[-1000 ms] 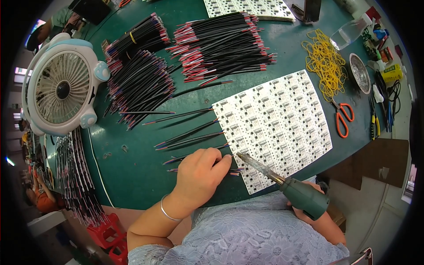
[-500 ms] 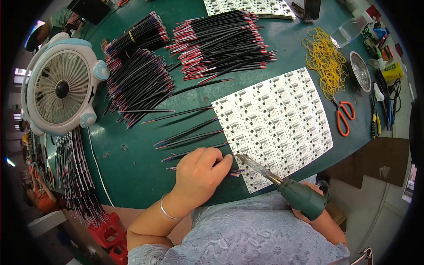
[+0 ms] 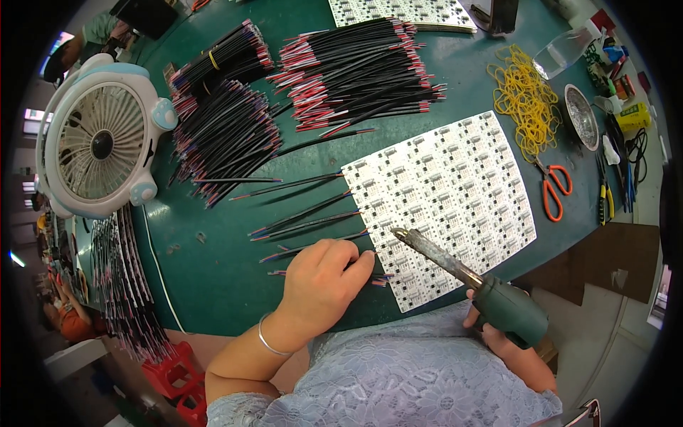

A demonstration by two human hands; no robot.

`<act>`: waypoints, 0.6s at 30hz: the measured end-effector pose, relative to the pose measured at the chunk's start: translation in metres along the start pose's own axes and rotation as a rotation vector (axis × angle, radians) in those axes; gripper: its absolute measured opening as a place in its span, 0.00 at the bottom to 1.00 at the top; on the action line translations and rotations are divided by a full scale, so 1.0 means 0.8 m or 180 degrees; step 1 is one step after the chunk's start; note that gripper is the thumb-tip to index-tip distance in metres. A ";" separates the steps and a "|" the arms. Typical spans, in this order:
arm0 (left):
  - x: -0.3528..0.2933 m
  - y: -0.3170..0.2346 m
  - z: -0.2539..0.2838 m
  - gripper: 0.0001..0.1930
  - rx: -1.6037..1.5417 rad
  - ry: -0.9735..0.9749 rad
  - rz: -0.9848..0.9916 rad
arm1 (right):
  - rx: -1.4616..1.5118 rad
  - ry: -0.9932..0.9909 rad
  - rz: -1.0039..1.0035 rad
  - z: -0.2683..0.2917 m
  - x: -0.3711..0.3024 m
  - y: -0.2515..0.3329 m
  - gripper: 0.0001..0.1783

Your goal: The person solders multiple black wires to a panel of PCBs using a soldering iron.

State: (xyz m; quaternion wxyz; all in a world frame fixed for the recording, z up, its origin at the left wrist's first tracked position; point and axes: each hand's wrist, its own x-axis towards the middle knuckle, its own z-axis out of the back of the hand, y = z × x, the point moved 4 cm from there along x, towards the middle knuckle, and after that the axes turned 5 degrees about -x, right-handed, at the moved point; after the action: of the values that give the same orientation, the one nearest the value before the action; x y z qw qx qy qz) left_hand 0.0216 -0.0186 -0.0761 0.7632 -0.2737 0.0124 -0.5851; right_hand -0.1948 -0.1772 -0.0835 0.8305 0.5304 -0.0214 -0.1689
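A white circuit board panel (image 3: 455, 192) with rows of small black parts lies on the green table. At its left edge my left hand (image 3: 324, 277) is closed in a pinch on a black cable, mostly hidden under the fingers. More black cables (image 3: 306, 206) with coloured ends reach leftward from the same edge. My right hand (image 3: 491, 331) grips a green-handled soldering iron (image 3: 509, 309). The metal tip hangs over the panel's lower left part, a little right of my left fingertips.
Piles of cut black cables (image 3: 359, 75) lie at the back, near a white fan (image 3: 99, 142). Yellow rubber bands (image 3: 525, 99), orange-handled scissors (image 3: 555, 188), a metal bowl (image 3: 581, 117) and yellow-black pliers (image 3: 605, 199) sit on the right. More panels (image 3: 405, 13) are stacked at the far edge.
The soldering iron's tip has moved right and slightly away from me, off the panel's left edge. My left hand stays in nearly the same place.
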 end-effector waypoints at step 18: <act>0.019 0.018 0.015 0.13 0.0327 0.0195 -0.0041 | -0.0880 -0.0056 0.0606 -0.006 0.017 0.004 0.15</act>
State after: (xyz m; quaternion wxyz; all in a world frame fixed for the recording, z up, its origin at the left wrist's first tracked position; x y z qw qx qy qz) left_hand 0.0432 -0.0245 -0.0674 0.7718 -0.2162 0.0040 -0.5980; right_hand -0.1798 -0.1759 -0.0846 0.9076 0.4051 -0.0553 -0.0954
